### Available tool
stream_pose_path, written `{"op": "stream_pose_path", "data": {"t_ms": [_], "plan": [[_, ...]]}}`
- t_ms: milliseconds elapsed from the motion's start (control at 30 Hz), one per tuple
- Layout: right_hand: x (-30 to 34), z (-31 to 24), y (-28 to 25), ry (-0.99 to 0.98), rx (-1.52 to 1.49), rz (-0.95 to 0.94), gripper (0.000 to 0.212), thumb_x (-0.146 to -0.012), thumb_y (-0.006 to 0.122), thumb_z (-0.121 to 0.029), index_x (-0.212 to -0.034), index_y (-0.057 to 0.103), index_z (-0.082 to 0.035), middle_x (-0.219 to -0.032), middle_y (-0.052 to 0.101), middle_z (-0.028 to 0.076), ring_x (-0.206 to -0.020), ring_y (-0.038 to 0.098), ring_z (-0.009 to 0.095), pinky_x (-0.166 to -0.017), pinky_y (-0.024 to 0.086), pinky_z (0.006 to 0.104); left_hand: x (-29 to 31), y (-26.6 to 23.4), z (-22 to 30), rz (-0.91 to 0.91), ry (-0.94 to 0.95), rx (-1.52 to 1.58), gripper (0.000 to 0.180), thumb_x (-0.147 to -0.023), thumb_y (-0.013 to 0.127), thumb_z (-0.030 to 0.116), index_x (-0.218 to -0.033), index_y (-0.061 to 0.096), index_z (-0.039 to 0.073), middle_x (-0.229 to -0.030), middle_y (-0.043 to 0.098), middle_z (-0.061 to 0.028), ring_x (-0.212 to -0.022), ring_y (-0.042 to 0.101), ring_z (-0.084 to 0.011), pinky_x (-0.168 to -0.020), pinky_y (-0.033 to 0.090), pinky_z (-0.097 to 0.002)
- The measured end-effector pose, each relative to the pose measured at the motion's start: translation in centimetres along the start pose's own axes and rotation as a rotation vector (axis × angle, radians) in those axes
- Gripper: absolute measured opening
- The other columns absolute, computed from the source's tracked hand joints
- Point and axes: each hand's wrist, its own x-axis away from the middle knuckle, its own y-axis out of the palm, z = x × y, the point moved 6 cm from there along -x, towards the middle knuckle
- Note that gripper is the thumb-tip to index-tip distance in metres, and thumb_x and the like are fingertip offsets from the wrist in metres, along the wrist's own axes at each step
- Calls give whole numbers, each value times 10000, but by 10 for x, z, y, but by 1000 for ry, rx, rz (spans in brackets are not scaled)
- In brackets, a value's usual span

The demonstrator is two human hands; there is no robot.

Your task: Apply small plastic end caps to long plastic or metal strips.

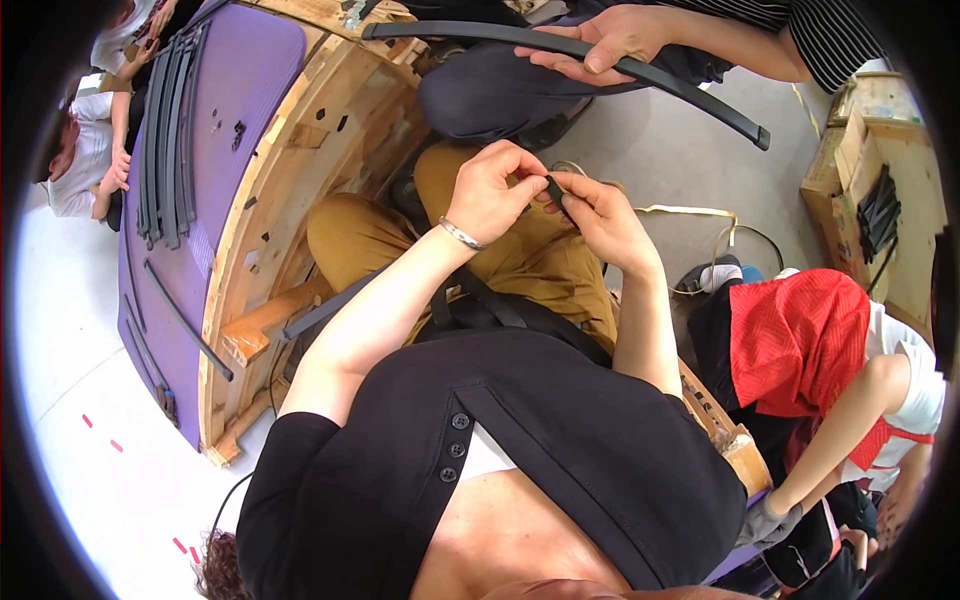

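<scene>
Far left: purple-topped bench (255,60), a bundle of long dark strips (170,140) lying lengthwise on it; a single thin strip (190,320) lies apart, nearer the wooden edge. A dark bar (335,305) slants behind the wearer's left forearm. Left forearm rises from lower left toward upper centre, silver bracelet (462,234) at the wrist. Left hand (488,195): back of hand uppermost, fingers bent, thumb and index drawn together at the upper end of a small black piece (557,192). Piece sits between the two hands, above the tan-trousered lap, tilted down to the right. Right hand (612,222): forearm nearly upright, wrist flexed inward, fingers curled, thumb and fingertips closed on the piece; its lower part is partly hidden by them. Above, a co-worker's hand (630,38), palm up, supports a long curved black strip (700,95), thumb over it. Far right: wooden box (925,180) with black pieces (880,215) inside.
</scene>
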Motion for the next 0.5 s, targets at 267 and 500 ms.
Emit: {"op": "stream_pose_path", "data": {"t_ms": [267,500], "plan": [[-1,17,-8,98,-130,2,290,-873,374,-17,-1099,552,13,-953,601,64,-856,573,113,-749,460,238,0,-6,28,-34,324,-261,93,-730,564,13,-786,490,25,-754,495,-108,-754,503,-286,-661,416,-343],[2,6,-10,148,-354,148,262,-883,399,-58,-1132,475,-29,-967,587,50,-778,586,79,-599,481,246,-8,-16,28,-142,39,-204,91,-769,538,81,-818,495,18,-785,509,-115,-749,514,-271,-671,420,-336]]}}
